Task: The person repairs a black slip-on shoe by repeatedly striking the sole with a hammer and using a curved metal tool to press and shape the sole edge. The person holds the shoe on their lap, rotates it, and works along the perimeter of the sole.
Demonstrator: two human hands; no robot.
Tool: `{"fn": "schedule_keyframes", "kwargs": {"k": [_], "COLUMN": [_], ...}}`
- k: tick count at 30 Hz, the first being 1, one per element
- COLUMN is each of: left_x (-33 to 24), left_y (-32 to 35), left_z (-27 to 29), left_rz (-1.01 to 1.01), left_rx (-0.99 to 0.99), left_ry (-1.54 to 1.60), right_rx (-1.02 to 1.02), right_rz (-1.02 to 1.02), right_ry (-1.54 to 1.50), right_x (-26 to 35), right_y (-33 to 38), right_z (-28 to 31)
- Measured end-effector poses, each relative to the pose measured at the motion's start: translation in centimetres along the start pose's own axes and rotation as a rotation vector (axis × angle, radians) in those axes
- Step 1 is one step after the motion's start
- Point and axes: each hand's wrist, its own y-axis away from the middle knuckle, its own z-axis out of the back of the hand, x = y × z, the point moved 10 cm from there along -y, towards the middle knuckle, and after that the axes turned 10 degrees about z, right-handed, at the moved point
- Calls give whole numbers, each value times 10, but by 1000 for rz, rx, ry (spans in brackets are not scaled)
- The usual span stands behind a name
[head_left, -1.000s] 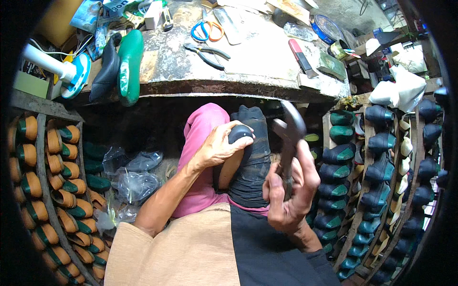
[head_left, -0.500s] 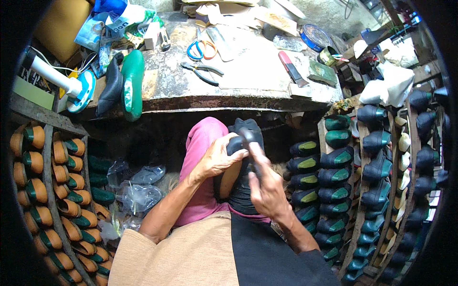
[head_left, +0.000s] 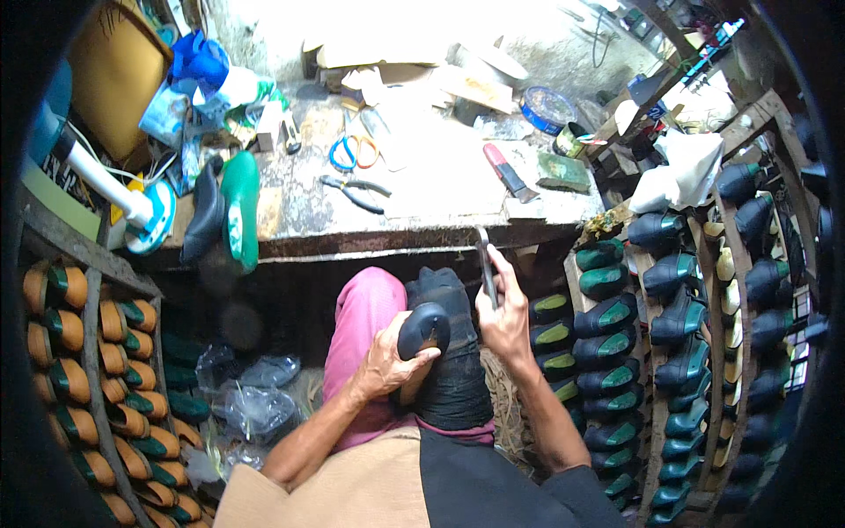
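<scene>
Black shoe (head_left: 444, 352), dark cloth-wrapped upper, rounded heel up, on lap below workbench (head_left: 422, 231) | left hand (head_left: 387, 365) wrapped closed around heel | right hand (head_left: 503, 317) closed on hammer (head_left: 485, 264) | vs 0.5 s ago: hammer raised off shoe, upright | count: one shoe, one hammer, two hands

The person's forearms are bare, with no watch or ring visible on the left hand (head_left: 385, 368) or the right hand (head_left: 504, 319). The right upper arm wears a dark sleeve (head_left: 588, 482). A tan and black apron (head_left: 370, 488) covers the lap below pink trousers (head_left: 361, 321).
</scene>
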Motion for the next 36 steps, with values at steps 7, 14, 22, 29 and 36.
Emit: {"fn": "schedule_keyframes", "kwargs": {"k": [7,14,22,29,36], "left_x": [-99,-99,-30,-34,-29], "left_y": [7,19,-32,-47,-45], "left_z": [4,-50,-6,-31,-27], "left_rz": [-219,-68,345,194,246], "left_rx": [-37,110,442,421,343], "left_ry": [-227,-1012,-869,-881,-883], "right_rx": [-166,-99,-193,265,263], "right_rz": [293,254,-431,-300,-261], "right_ry": [423,741,389,53,217], "right_x": [-56,-55,-251,-461,-495], "right_y": [-111,-127,-20,-50,-125], "right_z": [-9,21,-3,-203,-311]}}
